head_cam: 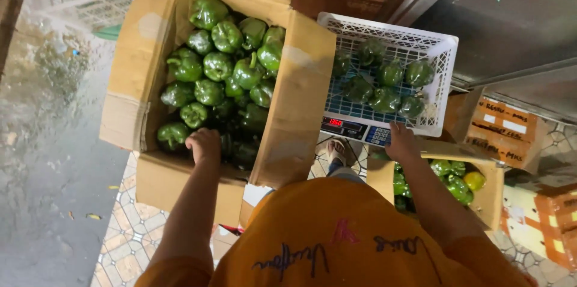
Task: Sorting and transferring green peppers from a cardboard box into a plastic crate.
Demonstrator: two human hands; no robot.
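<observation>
Green bell peppers (217, 66) fill the open cardboard box (138, 64), where the left hand (204, 145) curls down among them, its grasp hidden. The right hand (401, 141) rests loosely on the digital scale (354, 129), steadying the white crate (442, 58) of peppers being weighed.

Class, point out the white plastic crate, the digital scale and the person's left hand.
white plastic crate (448, 52): head view, right rim.
digital scale (354, 129): head view, front display panel.
left hand (204, 144): head view, back of hand.

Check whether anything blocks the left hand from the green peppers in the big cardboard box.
Nothing visible does. The left hand is inside the open cardboard box, flaps folded out, right at the green peppers.
</observation>
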